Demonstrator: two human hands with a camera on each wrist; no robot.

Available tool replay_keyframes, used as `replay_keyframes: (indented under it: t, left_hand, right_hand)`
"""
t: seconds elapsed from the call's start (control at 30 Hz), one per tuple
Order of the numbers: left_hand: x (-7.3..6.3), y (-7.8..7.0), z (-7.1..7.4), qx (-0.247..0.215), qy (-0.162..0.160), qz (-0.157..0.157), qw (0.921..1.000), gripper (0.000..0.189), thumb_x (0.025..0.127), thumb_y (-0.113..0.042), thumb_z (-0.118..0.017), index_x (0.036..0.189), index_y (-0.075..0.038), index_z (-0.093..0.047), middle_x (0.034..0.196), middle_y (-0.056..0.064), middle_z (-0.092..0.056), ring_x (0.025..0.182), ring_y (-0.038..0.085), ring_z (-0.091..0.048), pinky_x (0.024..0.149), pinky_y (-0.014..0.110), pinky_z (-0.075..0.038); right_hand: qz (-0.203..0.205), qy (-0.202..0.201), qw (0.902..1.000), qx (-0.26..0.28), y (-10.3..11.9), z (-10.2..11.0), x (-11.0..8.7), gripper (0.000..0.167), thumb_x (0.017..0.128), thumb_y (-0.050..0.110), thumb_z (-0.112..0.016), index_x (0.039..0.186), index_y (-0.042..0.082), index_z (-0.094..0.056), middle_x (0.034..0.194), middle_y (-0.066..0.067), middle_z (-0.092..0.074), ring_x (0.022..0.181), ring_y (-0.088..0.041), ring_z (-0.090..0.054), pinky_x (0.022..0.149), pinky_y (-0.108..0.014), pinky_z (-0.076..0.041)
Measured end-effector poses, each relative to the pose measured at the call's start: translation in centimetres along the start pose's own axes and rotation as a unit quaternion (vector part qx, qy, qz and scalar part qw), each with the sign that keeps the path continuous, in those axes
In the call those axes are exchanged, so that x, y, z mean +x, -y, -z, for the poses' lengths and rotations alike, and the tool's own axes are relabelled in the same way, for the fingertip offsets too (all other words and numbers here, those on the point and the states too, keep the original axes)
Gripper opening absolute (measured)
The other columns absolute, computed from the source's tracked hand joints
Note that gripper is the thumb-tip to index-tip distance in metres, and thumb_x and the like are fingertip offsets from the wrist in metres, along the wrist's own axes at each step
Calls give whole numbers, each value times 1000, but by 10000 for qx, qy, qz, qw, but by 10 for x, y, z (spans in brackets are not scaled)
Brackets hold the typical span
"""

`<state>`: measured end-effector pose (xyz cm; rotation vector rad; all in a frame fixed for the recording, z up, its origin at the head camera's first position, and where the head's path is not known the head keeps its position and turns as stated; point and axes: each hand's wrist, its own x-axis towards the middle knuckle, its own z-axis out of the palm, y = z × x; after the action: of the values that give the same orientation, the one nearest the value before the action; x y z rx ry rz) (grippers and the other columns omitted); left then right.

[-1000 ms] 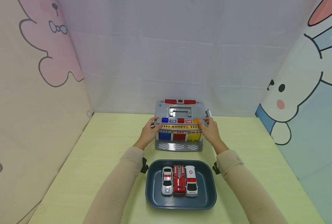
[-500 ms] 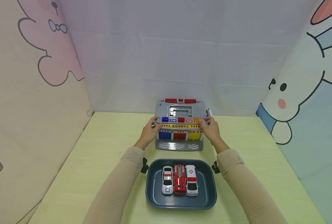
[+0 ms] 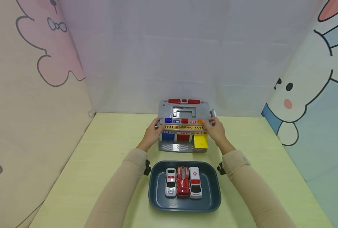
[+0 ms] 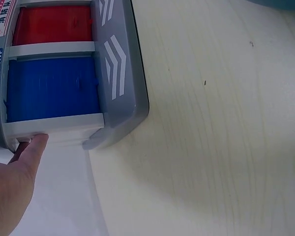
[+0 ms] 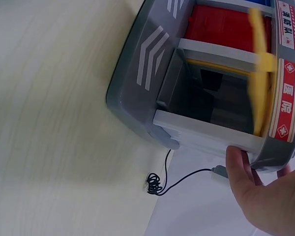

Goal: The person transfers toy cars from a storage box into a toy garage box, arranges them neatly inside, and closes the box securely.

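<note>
A grey toy emergency station [image 3: 166, 110] stands near the back of the table, held by both hands at its sides. My left hand [image 3: 151, 135] grips the left front corner; in the left wrist view a fingertip touches the white side wall beside the blue door [image 4: 51, 88]. My right hand [image 3: 216, 133] grips the right side, its thumb at the orange button [image 3: 200, 121]. The yellow door [image 3: 201, 141] is swung up and out, baring a dark bay [image 5: 206, 93] in the right wrist view. The blue door and red door [image 3: 183, 137] are closed.
In front of the station lies a dark blue tray [image 3: 184, 209]. It holds a white police car [image 3: 170, 183], a red fire truck [image 3: 182, 183] and a white ambulance [image 3: 195, 185] side by side. A coiled black cord [image 5: 153, 183] lies beside the station; a cloth wall rises behind.
The yellow door was closed in both earlier frames and now stands open, tilted outward over the ramp. Both hands keep their hold on the station, and the view has shifted slightly.
</note>
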<state>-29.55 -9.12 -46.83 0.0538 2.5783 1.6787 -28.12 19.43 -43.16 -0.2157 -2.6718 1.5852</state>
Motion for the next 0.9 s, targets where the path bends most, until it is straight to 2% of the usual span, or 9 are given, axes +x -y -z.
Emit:
replay_keyframes:
  t: [0.2,0.4,0.57,0.77,0.9]
  left_hand:
    - [0,-2,2,59,5,-157,9999,50,101,-39,-51,147,-24,-38,147,17,-41,129,36,-45,100,51,-42]
    - [-2,-3,2,115,20,-89,9999,50,101,-40,-51,147,-25,-38,147,17,-41,130,36,-44,100,51,-42]
    - [-5,-5,3,41,24,-46,10000,51,101,-40,-52,147,-25,-38,146,17,-41,129,36,-45,100,51,-42]
    - [-5,-4,2,9,71,-19,10000,51,101,-40,-52,148,-25,-38,147,17,-40,130,35,-45,100,50,-42]
    - [-3,-3,4,28,51,-34,10000,51,101,-41,-52,148,-26,-38,147,17,-40,130,35,-44,100,50,-42]
  right_hand:
    - [-171,148,9996,177,0,3,-1,57,97,45,-56,134,4,-42,128,-22,-48,105,-33,-50,90,-42,-47]
    - [-215,155,9993,249,-2,3,0,57,97,44,-56,135,3,-42,127,-22,-48,103,-33,-51,89,-42,-48]
    - [-244,226,9990,291,-2,4,-2,59,98,46,-55,138,4,-41,134,-23,-46,109,-35,-51,94,-45,-46]
    - [16,196,9995,-242,1,11,-10,59,99,42,-54,140,1,-41,141,-26,-42,122,-40,-45,100,-51,-41]
    - [168,197,9986,-465,4,15,-13,58,99,38,-56,140,0,-42,142,-28,-41,125,-40,-43,101,-53,-39]
